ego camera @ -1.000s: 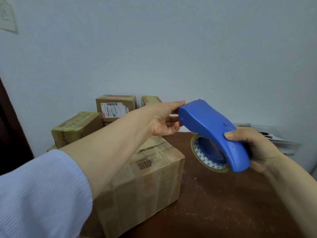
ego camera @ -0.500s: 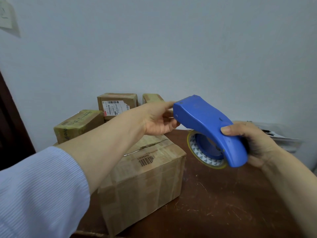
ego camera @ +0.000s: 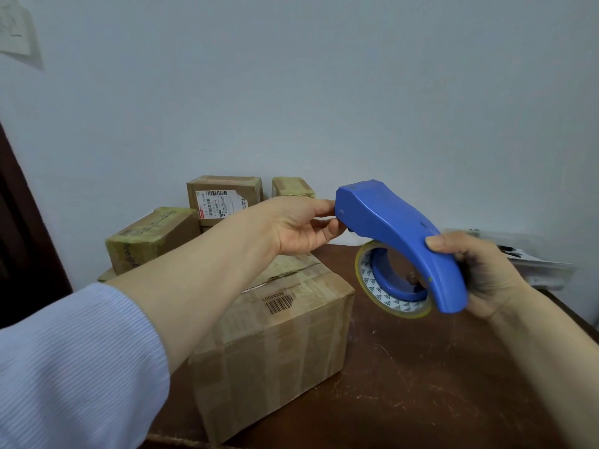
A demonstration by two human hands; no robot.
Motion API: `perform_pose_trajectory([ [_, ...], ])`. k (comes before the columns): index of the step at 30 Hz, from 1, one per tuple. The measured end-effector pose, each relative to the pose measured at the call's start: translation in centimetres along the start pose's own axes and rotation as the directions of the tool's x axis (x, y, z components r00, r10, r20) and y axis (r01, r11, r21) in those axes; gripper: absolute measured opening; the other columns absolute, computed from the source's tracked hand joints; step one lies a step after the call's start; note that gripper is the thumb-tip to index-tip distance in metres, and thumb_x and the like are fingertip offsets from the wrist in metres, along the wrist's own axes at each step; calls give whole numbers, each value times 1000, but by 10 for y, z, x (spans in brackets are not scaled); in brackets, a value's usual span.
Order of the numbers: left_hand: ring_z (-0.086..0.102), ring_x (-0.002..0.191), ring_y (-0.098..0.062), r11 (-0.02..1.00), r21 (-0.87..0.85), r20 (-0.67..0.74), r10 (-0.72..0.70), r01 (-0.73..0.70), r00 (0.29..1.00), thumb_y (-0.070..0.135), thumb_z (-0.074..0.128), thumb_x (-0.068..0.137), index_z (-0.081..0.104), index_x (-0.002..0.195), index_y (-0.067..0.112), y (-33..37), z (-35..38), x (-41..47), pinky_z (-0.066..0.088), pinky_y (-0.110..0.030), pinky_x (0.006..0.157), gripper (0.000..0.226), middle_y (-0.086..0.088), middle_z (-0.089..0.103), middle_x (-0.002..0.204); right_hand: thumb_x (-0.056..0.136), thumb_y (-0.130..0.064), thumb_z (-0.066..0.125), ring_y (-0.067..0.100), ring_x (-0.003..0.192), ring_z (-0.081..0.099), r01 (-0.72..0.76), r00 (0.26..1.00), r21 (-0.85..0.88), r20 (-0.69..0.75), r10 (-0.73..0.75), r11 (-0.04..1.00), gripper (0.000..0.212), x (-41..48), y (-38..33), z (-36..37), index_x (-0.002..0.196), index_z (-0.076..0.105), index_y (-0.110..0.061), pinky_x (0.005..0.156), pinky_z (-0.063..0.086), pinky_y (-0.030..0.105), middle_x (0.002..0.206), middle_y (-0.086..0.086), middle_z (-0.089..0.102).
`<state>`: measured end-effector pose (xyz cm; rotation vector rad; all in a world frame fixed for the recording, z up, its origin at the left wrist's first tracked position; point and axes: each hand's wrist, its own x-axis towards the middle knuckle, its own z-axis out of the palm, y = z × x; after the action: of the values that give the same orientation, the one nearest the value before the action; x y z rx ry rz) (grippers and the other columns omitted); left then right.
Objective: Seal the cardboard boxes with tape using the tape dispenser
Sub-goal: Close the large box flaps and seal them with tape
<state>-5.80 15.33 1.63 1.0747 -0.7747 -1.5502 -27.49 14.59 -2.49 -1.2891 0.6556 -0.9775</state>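
I hold a blue tape dispenser (ego camera: 398, 234) in the air above the brown table (ego camera: 421, 384). My right hand (ego camera: 483, 270) grips its rear handle end. A roll of clear tape (ego camera: 385, 296) hangs under the blue cover. My left hand (ego camera: 301, 226) reaches across, and its fingertips are at the dispenser's front tip, seemingly pinching there; the tape end itself is hidden. Below my left forearm sits a large cardboard box (ego camera: 278, 338) with a barcode on top and a seam along its flaps.
Several smaller taped boxes are stacked against the wall behind: one olive-taped (ego camera: 149, 238), one with a white shipping label (ego camera: 223, 199), another (ego camera: 291, 187) beside it. Papers (ego camera: 525, 257) lie at the table's far right. A dark door edge (ego camera: 19, 241) is at left.
The dispenser and both hands have shifted slightly, and the view has moved a little. My left fingers stay at the dispenser's front tip.
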Motion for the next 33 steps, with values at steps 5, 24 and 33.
perform_pose_trajectory([
  [5, 62, 57, -13, 997, 51, -10, 61, -61, 998, 1, 53, 94, 62, 89, -3, 0, 1, -2, 49, -11, 45, 12, -15, 63, 78, 1, -36, 90, 15, 43, 60, 16, 1000, 19, -3, -16, 1000, 62, -1, 0, 2, 53, 72, -9, 43, 51, 22, 54, 6, 64],
  [24, 64, 69, -13, 966, 83, 109, 236, -246, 966, 9, 62, 90, 66, 88, 2, 0, 5, -13, 53, -15, 58, 7, -11, 65, 84, 10, -35, 92, 18, 37, 49, 73, 997, 195, -47, -65, 978, 57, 0, 13, -6, 54, 66, -9, 41, 47, 28, 45, 4, 52],
  [33, 58, 60, -14, 988, 120, -29, 97, -93, 995, 28, 70, 85, 64, 90, 7, 7, -1, -6, 51, -18, 54, 23, -5, 61, 73, 1, -34, 90, 15, 45, 61, -4, 1000, 30, -9, 4, 1000, 62, -5, -3, 12, 56, 74, -10, 43, 50, 22, 57, 5, 66],
])
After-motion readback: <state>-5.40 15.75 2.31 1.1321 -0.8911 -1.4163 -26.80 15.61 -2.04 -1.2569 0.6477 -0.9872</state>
